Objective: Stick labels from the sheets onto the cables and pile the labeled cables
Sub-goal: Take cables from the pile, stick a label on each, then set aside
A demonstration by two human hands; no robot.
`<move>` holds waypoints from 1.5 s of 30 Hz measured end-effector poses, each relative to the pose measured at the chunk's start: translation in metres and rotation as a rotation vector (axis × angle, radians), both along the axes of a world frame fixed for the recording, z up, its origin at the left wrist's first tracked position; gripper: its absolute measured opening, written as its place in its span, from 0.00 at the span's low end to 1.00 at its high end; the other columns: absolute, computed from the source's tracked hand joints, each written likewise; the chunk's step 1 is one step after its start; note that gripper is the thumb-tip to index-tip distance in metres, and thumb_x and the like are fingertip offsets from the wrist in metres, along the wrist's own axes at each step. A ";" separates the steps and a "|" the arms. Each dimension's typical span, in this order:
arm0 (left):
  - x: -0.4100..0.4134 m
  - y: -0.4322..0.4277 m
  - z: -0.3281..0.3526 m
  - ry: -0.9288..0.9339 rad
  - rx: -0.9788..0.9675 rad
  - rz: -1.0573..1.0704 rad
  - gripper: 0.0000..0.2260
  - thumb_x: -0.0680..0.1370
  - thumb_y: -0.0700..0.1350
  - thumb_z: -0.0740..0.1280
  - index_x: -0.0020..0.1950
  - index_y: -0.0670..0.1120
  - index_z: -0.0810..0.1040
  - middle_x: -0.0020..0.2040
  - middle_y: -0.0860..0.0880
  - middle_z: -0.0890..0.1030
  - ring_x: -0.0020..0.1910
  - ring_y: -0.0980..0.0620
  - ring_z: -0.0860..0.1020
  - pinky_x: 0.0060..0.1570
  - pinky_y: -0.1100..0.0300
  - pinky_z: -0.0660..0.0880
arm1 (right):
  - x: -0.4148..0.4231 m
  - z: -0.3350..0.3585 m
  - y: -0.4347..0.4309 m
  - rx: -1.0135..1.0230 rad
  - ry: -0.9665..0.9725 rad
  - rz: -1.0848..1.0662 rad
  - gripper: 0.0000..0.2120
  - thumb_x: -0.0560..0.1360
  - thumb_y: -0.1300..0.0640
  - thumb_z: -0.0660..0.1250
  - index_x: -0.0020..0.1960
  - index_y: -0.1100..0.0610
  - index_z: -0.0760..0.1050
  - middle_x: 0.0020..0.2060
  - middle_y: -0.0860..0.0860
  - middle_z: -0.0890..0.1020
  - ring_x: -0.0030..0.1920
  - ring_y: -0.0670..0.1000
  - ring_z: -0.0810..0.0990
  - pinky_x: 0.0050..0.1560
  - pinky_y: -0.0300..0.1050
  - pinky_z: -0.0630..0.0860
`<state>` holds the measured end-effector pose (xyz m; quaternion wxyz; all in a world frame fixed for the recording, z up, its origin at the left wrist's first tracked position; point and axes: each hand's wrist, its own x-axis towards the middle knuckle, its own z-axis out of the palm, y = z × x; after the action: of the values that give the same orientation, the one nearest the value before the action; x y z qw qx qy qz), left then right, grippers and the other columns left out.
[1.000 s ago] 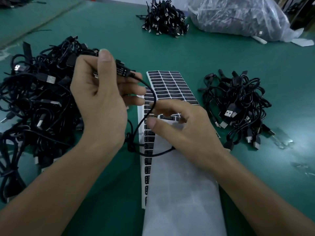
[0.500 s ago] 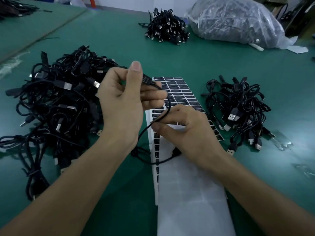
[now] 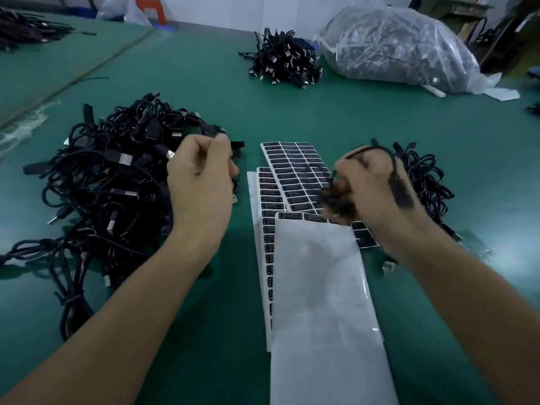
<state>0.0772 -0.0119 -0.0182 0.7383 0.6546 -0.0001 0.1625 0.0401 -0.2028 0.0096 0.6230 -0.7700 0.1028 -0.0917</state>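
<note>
I see two bare forearms ending in bare hands, the left grip [image 3: 201, 182] and the right grip [image 3: 377, 188].

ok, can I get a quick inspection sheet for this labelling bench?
surface: green table, with shiny patches.
job's things: label sheets overlap at the centre; blank white sheet lies over their near part.
clutter: plastic bag of cables far right; paper scrap beside it.
hands: left hand curled at the big pile's edge, grip unclear; right hand holds a cable, blurred.
cables: big pile left; small pile right; far pile at the back.
surroundings: second table on the left with dark cables; orange stool behind.
</note>
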 end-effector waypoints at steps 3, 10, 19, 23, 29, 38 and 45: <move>0.002 0.002 -0.007 -0.064 0.293 0.023 0.12 0.81 0.48 0.65 0.40 0.45 0.73 0.32 0.49 0.77 0.29 0.56 0.69 0.38 0.57 0.71 | 0.007 0.018 -0.028 -0.442 0.130 -0.091 0.10 0.79 0.59 0.63 0.42 0.65 0.74 0.22 0.48 0.76 0.22 0.53 0.80 0.20 0.40 0.70; -0.005 0.004 -0.015 -0.050 0.879 0.071 0.09 0.79 0.55 0.66 0.41 0.56 0.71 0.32 0.58 0.76 0.32 0.60 0.74 0.32 0.58 0.71 | 0.027 0.053 -0.062 -0.938 0.271 -0.323 0.18 0.75 0.48 0.65 0.36 0.63 0.76 0.20 0.53 0.79 0.23 0.51 0.77 0.32 0.41 0.70; 0.002 0.021 -0.008 -0.184 1.322 0.291 0.08 0.78 0.46 0.69 0.57 0.48 0.80 0.56 0.48 0.77 0.57 0.44 0.72 0.51 0.50 0.71 | 0.027 0.043 -0.087 -0.880 0.275 -0.349 0.14 0.74 0.55 0.68 0.41 0.67 0.78 0.31 0.61 0.83 0.24 0.52 0.80 0.36 0.45 0.76; 0.010 0.034 -0.012 -0.034 1.410 0.352 0.18 0.78 0.51 0.70 0.66 0.46 0.77 0.74 0.40 0.68 0.74 0.38 0.63 0.69 0.42 0.62 | 0.024 0.036 -0.090 -0.799 0.075 -0.443 0.03 0.73 0.59 0.67 0.41 0.54 0.75 0.39 0.61 0.81 0.33 0.55 0.79 0.36 0.43 0.74; 0.024 0.048 -0.016 0.082 1.373 0.400 0.26 0.80 0.60 0.63 0.73 0.48 0.71 0.79 0.32 0.55 0.80 0.36 0.51 0.76 0.41 0.51 | 0.016 0.032 -0.097 -0.527 -0.056 -0.684 0.06 0.72 0.60 0.64 0.41 0.50 0.76 0.42 0.60 0.83 0.27 0.53 0.76 0.23 0.40 0.72; 0.027 0.048 -0.020 0.003 1.364 0.442 0.21 0.83 0.55 0.60 0.69 0.43 0.75 0.75 0.43 0.70 0.73 0.40 0.65 0.69 0.42 0.59 | -0.016 0.018 -0.052 -1.071 -0.200 -0.506 0.11 0.78 0.50 0.64 0.53 0.53 0.82 0.53 0.57 0.80 0.56 0.63 0.73 0.56 0.55 0.68; 0.028 0.048 -0.017 -0.044 1.176 0.474 0.09 0.80 0.50 0.67 0.56 0.48 0.72 0.61 0.44 0.78 0.61 0.38 0.74 0.62 0.43 0.66 | -0.011 -0.019 0.015 -1.124 -0.536 -0.128 0.05 0.77 0.57 0.69 0.46 0.58 0.83 0.42 0.53 0.82 0.45 0.55 0.73 0.48 0.45 0.63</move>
<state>0.1050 0.0360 -0.0350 0.1991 0.9295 0.0404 0.3079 0.0295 -0.1875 -0.0092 0.1201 -0.9227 -0.0750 -0.3587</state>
